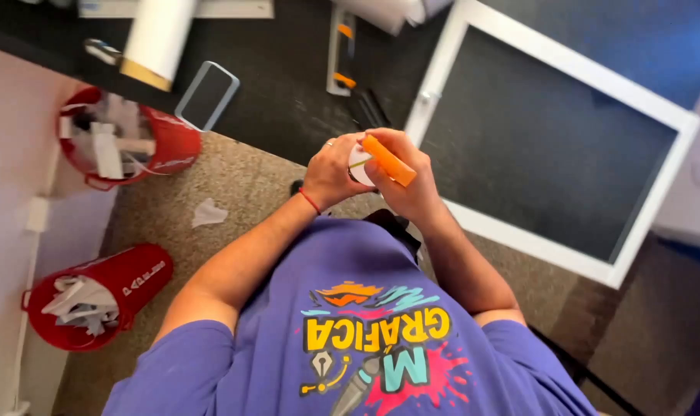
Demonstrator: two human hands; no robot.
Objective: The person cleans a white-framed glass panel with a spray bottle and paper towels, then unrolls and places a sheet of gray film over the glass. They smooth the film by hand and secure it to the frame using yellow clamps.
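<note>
Both my hands meet in front of my chest over the carpet. My left hand (328, 171), with a red string at the wrist and a ring on one finger, cups a small white round object (357, 164). My right hand (411, 181) grips an orange stick-shaped tool (389, 161) and lays it across that white object. Most of the white object is hidden by my fingers. My purple printed shirt (350, 323) fills the lower part of the view.
A white-framed dark panel (658, 108) lies at the right. On the black table (288, 85) are a phone (206, 94), a white roll (159, 35) and a tool with orange parts (339, 46). Two red bins of paper scraps (122, 135), (95, 296) stand at the left; a scrap (209, 213) lies on the carpet.
</note>
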